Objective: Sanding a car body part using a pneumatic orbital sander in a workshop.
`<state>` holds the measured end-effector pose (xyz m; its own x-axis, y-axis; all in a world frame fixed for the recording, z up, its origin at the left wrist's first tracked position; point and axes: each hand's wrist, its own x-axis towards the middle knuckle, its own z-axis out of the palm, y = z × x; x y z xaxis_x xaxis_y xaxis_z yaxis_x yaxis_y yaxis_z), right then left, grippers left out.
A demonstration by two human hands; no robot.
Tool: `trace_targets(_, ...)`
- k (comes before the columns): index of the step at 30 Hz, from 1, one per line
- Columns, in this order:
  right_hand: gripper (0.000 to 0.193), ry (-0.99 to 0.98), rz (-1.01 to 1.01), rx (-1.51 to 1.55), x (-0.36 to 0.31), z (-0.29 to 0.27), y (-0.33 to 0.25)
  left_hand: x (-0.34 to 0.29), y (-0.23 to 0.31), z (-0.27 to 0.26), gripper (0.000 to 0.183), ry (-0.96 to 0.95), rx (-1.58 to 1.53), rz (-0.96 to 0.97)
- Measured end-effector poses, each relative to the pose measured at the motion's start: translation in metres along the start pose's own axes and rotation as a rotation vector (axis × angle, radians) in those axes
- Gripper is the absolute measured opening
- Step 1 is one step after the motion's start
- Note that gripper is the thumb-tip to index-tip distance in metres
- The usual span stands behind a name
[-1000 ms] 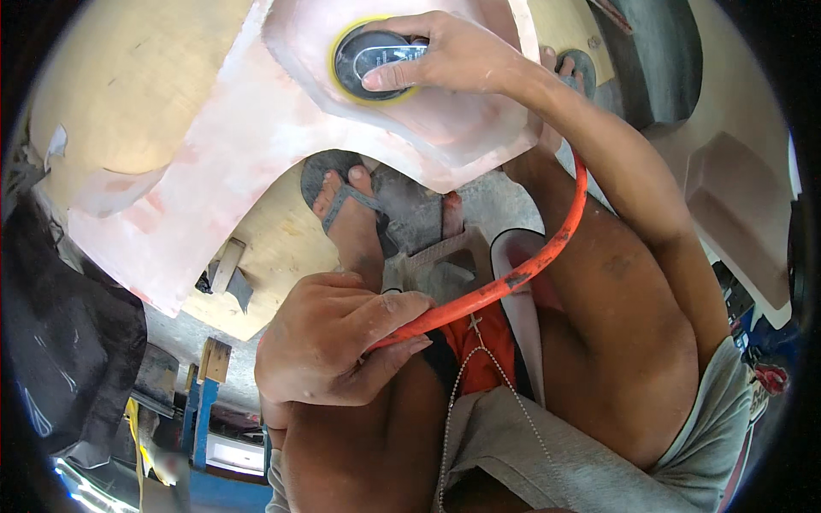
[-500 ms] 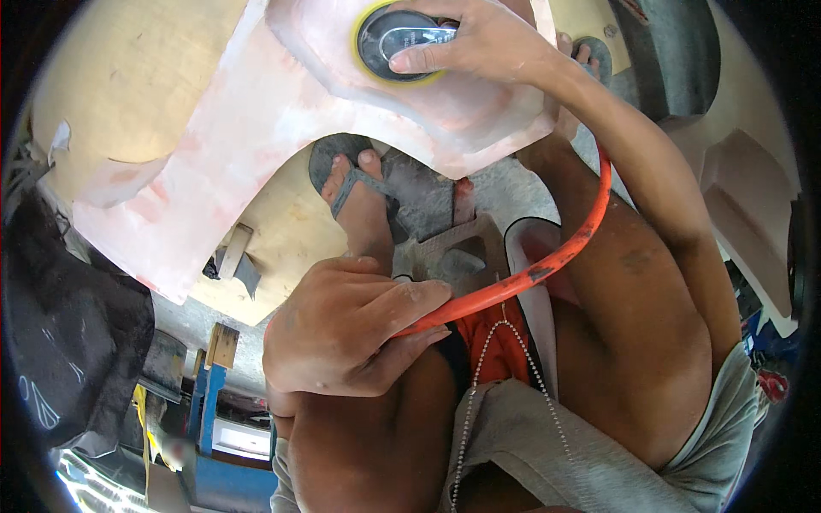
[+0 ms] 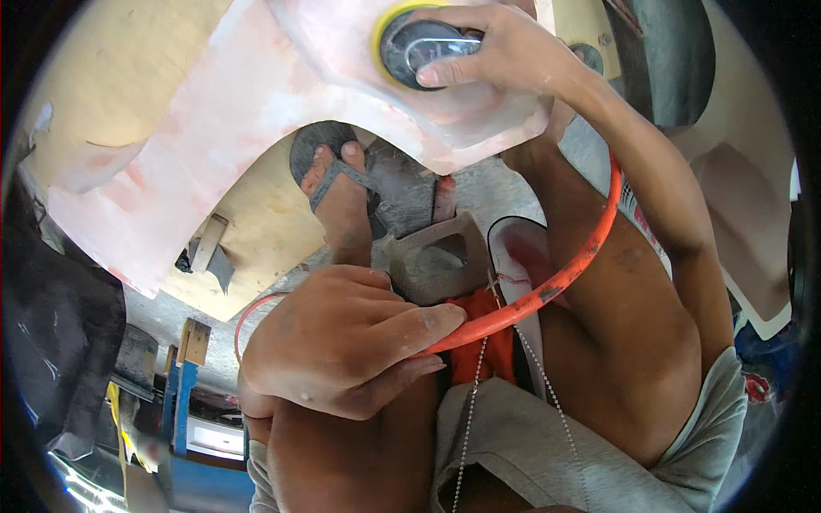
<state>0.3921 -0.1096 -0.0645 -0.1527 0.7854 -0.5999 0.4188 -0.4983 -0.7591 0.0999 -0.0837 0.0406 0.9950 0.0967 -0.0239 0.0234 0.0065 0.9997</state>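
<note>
Right hand (image 3: 511,53) around the black sander (image 3: 412,47)

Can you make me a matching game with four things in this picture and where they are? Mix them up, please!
Things:
1. Round black tool
2. Orange hose
3. Left sandal
4. Bead chain

Places:
A. Gripped by the left hand
B. Dangling in front of the grey cloth
C. Under the right hand, on the pale panel
D. Under the left foot

Pairs: 1-C, 2-A, 3-D, 4-B
</note>
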Motion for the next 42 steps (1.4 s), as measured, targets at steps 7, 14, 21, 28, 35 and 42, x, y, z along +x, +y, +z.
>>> trace_targets(7,0.073,0.042,-0.005,-0.146,-0.009,0.013,0.011,0.0,0.001,0.001,0.05,-0.01,0.043,-0.036)
trace_targets(14,0.071,0.085,0.012,-0.046,0.002,0.006,-0.004,-0.002,0.001,-0.001,0.049,-0.023,0.042,-0.056)
trace_targets(21,0.066,0.093,0.062,-0.077,0.005,-0.005,-0.004,-0.007,-0.002,0.001,0.049,0.032,0.051,-0.029)
trace_targets(28,0.074,0.013,-0.049,-0.213,-0.01,0.007,0.007,-0.004,-0.005,0.002,0.05,0.025,0.075,-0.015)
trace_targets(35,0.069,0.003,0.005,-0.29,-0.022,0.006,0.009,-0.002,-0.005,0.004,0.052,0.006,0.088,-0.024)
trace_targets(42,0.065,-0.058,0.009,-0.287,-0.023,0.002,0.013,-0.001,-0.004,0.006,0.045,0.012,0.099,-0.024)
